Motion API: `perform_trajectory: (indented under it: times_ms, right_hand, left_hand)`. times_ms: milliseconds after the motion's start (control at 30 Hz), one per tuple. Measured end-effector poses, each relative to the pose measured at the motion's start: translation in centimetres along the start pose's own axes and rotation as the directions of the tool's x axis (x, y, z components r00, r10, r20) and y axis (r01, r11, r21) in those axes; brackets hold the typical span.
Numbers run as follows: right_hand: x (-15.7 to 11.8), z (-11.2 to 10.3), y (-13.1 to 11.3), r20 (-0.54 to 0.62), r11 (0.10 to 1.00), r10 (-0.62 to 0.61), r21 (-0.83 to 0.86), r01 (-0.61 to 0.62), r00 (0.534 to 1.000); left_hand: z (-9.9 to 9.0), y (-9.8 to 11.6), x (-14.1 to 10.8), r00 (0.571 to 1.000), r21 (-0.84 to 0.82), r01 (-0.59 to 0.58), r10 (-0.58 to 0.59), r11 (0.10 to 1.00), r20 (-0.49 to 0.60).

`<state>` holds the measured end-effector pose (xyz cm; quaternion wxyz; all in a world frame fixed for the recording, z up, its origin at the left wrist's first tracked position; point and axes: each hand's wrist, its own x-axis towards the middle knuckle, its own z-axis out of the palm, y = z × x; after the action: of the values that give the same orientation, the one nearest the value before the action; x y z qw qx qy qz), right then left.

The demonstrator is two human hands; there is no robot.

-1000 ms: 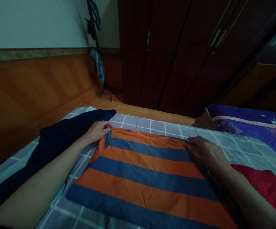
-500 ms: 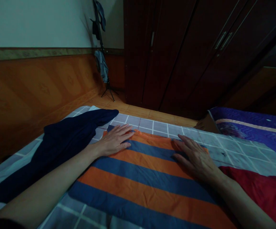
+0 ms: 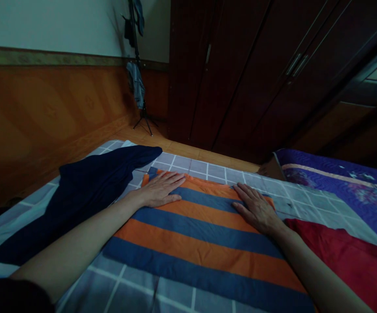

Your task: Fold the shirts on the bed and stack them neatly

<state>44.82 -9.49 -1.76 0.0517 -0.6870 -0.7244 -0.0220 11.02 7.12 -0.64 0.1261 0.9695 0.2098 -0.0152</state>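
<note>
An orange and blue striped shirt (image 3: 195,243) lies spread flat in front of me, its neckline at the far side. My left hand (image 3: 162,189) rests palm down on its far left corner, fingers stretched out. On the far right part of the shirt lies my right hand (image 3: 255,206), also flat with its fingers extended. Left of the shirt is a dark navy garment (image 3: 90,191), partly behind my left forearm. A red garment (image 3: 348,256) lies beyond my right forearm, partly hidden by it.
The clothes lie on a grey checked bedsheet (image 3: 171,289). A dark wooden wardrobe (image 3: 234,74) stands across the tiled floor. A coat stand (image 3: 137,56) with clothes is in the corner. Purple floral bedding (image 3: 325,174) is at the right.
My right hand has come down flat onto the shirt, where its fingers were slightly raised before. My left hand stays in nearly the same spot. The camera view has shifted a little.
</note>
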Motion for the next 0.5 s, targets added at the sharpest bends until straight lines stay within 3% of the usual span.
perform_trajectory:
  times_ms: [167, 267, 333, 400, 500]
  right_hand:
    - [0.2, -0.6, -0.5, -0.004, 0.996, 0.025, -0.088, -0.025, 1.0]
    - [0.0, -1.7, -2.7, -0.05, 0.982, 0.073, -0.171, -0.08, 0.996]
    - [-0.5, -2.5, -6.0, -0.09, 0.982, 0.096, -0.154, -0.11, 0.991]
    - [-1.3, -2.8, -10.6, -0.111, 0.994, 0.081, -0.062, -0.089, 0.991]
    - [-2.8, -2.4, -17.4, -0.071, 0.995, -0.026, 0.093, 0.032, 0.997]
  left_hand:
    - [-1.2, 2.1, -0.5, 0.999, 0.009, 0.043, -0.043, 0.999, -0.025]
    - [-1.7, 5.5, -1.3, 0.994, 0.035, -0.059, 0.062, 0.998, -0.086]
    - [-1.2, 7.6, -1.8, 0.981, 0.023, -0.167, 0.169, 0.986, -0.092]
    - [-0.3, 8.8, -2.2, 0.971, -0.018, -0.237, 0.236, 0.971, -0.03]
    - [1.2, 8.8, -2.4, 0.968, -0.063, -0.225, 0.231, 0.972, 0.1]
